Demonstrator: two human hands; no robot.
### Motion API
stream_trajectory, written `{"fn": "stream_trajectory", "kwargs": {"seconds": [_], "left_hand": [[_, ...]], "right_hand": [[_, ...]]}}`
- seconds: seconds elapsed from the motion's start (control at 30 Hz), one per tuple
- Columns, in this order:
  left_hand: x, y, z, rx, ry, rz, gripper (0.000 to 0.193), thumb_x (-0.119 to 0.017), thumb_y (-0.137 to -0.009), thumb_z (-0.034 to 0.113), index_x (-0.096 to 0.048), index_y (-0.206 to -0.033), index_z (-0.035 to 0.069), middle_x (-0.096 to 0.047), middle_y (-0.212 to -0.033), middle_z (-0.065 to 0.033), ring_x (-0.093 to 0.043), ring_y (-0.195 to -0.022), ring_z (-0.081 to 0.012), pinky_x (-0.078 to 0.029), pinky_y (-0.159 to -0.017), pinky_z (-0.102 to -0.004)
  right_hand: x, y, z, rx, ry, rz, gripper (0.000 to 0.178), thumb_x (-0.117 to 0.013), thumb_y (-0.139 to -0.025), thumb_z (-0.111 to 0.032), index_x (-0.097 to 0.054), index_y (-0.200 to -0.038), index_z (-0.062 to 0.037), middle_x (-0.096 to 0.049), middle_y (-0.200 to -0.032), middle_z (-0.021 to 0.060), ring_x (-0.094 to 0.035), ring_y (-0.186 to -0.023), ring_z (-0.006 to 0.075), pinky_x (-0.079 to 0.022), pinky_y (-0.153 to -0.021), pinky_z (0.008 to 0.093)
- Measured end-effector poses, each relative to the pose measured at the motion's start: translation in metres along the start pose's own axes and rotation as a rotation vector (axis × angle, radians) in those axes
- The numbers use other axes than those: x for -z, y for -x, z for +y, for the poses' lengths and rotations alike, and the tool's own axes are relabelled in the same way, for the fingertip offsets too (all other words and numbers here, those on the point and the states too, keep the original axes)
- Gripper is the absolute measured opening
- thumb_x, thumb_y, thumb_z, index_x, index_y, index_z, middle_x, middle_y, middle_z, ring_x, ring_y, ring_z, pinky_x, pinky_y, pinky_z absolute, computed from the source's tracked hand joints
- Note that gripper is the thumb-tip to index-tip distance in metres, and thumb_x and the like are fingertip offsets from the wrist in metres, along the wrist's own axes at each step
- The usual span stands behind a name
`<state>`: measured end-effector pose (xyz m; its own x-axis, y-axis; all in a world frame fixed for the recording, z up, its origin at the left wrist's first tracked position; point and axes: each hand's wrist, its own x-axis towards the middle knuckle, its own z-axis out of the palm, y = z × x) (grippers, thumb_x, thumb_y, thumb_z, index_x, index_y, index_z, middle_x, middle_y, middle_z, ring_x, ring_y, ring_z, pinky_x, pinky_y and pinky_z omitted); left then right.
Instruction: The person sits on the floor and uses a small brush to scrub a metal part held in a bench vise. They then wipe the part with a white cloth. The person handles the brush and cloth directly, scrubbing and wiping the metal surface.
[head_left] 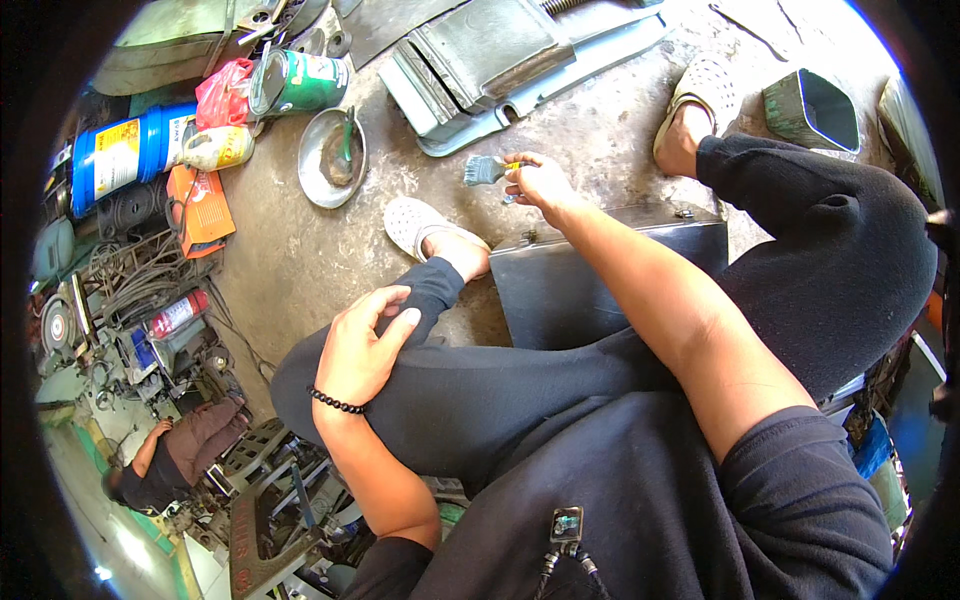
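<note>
Above the concrete floor (265,310), the right hand (538,187) is closed around a paintbrush (485,170) at its nine o'clock; the left hand (362,345) rests loosely spread on the leg (480,390).

Flat paintbrush (487,170), blue-grey bristles slightly splayed, tips pointing left, yellow showing on its handle, held in the right hand (542,187), above the floor (420,180).

The brush (484,171) has matted, rough-looking bristles. The bowl (312,172) is shiny bare metal, the vise (505,48) smooth, painted metal with a soft sheen, the dark case (565,292) smooth and glossy. The bucket (155,140) is glossy plastic, the bag (222,92) thin crinkled plastic, the trousers (480,388) matt cloth, the floor (265,275) stained, rough-looking concrete.
</note>
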<state>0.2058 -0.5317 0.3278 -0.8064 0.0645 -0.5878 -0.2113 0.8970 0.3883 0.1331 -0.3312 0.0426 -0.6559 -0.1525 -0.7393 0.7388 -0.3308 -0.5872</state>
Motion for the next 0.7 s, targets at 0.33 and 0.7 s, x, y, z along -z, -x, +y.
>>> {"fn": "stream_trajectory", "kwargs": {"seconds": [0.33, 0.7], "left_hand": [[-0.001, 0.001, -0.001, -0.018, 0.018, 0.019, 0.036, -0.074, -0.092, 0.021, -0.070, -0.120, -0.001, -0.073, -0.112, -0.0186, -0.070, -0.100, -0.0272, -0.056, -0.081, -0.0362], [0.010, -0.016, 0.013, -0.164, -0.031, -0.019, 0.031, -0.073, -0.091, 0.022, -0.073, -0.112, -0.001, -0.073, -0.103, -0.0163, -0.066, -0.076, -0.0247, -0.052, -0.072, -0.0356]], "right_hand": [[0.003, -0.005, -0.007, 0.024, 0.048, 0.006, 0.034, -0.064, -0.093, -0.006, -0.068, -0.125, -0.0110, -0.071, -0.102, 0.0063, -0.069, -0.086, 0.0159, -0.055, -0.072, 0.0321], [0.040, 0.034, -0.157, 0.206, 0.388, -0.196, 0.021, -0.066, -0.092, -0.025, -0.072, -0.103, -0.0075, -0.075, -0.093, 0.0049, -0.071, -0.078, 0.0119, -0.058, -0.072, 0.0284]]}}
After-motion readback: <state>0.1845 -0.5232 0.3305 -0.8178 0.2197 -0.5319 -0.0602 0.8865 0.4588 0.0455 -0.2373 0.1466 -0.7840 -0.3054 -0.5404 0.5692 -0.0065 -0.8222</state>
